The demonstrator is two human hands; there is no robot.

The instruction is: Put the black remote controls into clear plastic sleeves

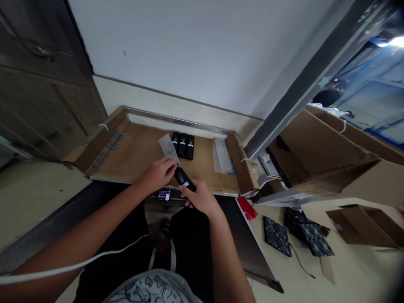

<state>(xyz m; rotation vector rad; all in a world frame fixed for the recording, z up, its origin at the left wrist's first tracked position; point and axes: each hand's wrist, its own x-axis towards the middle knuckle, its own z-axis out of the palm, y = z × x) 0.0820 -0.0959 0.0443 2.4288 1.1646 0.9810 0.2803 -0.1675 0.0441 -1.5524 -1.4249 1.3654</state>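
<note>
We grip a black remote [184, 180] in our right hand [199, 198], its far end raised toward the clear bag [168, 147] that our left hand [158, 173] pinches at the mouth, so the 2 line up over the cardboard tray [135, 151]. 3 more remotes [183, 145] lie side by side at the tray's back edge, near a stack of bags [221, 155], all within reach.
</note>
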